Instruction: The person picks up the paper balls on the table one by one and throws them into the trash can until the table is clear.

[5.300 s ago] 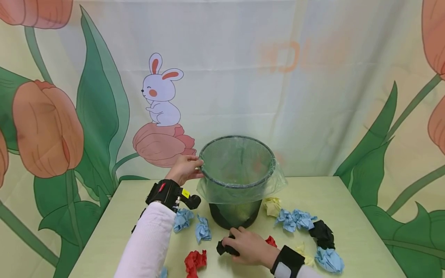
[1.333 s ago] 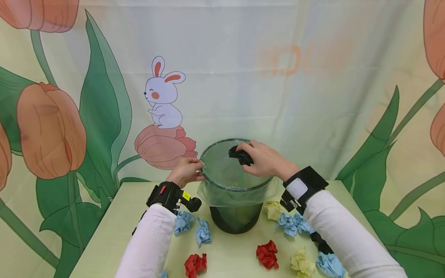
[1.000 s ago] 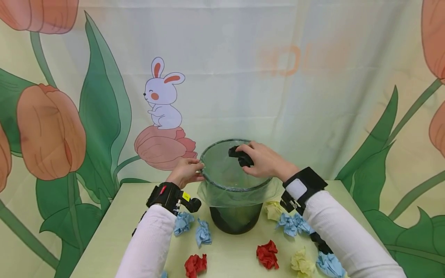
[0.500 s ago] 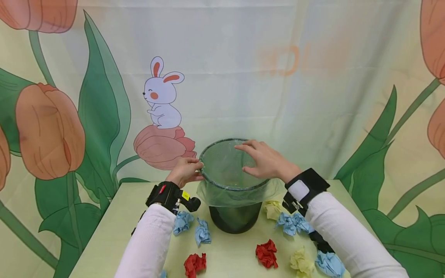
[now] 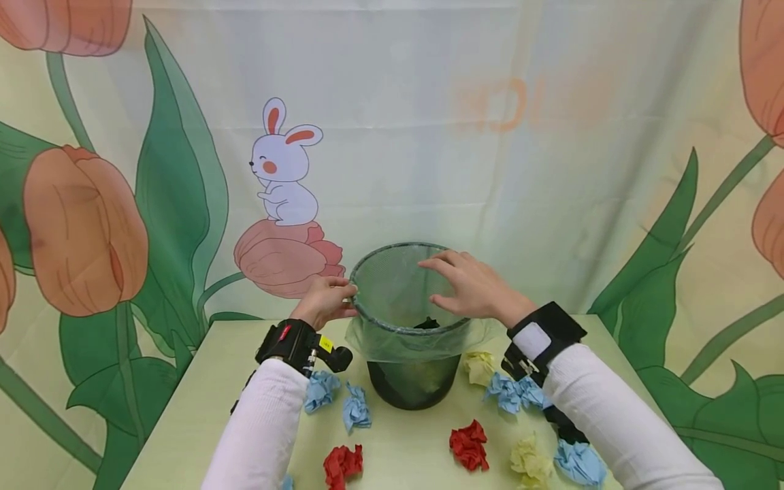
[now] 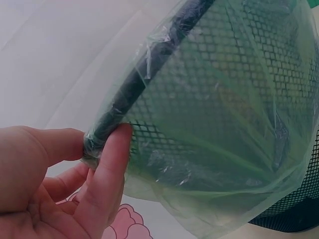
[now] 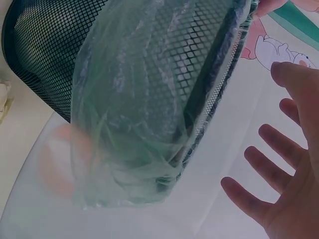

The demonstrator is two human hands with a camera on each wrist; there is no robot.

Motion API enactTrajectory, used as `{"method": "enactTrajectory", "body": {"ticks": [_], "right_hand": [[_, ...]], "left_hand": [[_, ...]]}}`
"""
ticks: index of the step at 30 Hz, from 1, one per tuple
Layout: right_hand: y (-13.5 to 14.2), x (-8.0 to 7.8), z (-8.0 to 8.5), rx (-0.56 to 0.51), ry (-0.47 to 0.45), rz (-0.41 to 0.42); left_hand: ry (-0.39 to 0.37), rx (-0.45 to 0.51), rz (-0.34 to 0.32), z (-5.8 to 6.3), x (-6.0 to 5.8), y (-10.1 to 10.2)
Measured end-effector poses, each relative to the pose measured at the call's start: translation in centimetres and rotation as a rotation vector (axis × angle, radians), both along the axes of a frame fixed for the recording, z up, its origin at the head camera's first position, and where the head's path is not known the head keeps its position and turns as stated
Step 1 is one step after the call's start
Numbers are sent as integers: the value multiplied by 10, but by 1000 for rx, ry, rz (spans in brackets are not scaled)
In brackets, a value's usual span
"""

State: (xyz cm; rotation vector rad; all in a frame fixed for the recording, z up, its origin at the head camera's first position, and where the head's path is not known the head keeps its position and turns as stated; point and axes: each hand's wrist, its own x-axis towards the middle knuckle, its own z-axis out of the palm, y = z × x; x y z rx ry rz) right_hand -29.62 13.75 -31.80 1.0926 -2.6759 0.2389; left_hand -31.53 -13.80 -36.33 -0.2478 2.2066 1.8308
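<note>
A mesh wastebasket (image 5: 412, 384) lined with a green plastic bag (image 5: 398, 346) stands at the table's middle. My left hand (image 5: 326, 301) pinches the left side of its rim through the bag, thumb on one side and fingers on the other in the left wrist view. Over the basket's mouth hovers my right hand (image 5: 474, 286), its fingers spread and holding nothing; the right wrist view shows the spread fingers (image 7: 271, 169) apart from the rim. Inside the basket a black crumpled paper ball (image 5: 427, 323) shows just above the front rim, mostly hidden.
Crumpled paper balls lie around the basket: blue (image 5: 356, 408) and red (image 5: 343, 466) at left, red (image 5: 469, 446), yellow (image 5: 530, 463) and blue (image 5: 580, 463) at right. My right sleeve partly covers a black one (image 5: 565, 425). A printed curtain (image 5: 392, 136) hangs behind the table.
My right hand carried the black paper ball from the table to above the basket, then spread its fingers and let go. The ball dropped inside. My left hand stays on the rim.
</note>
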Motion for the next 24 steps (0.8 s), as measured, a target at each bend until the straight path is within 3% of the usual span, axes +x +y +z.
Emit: {"method": "enactTrajectory", "body": {"ticks": [15, 24], "right_hand": [[5, 26, -15, -50, 276, 102], [11, 47, -37, -54, 225, 132]], "left_hand": [[11, 5, -4, 2, 0, 1], [3, 7, -8, 1, 2, 1]]}}
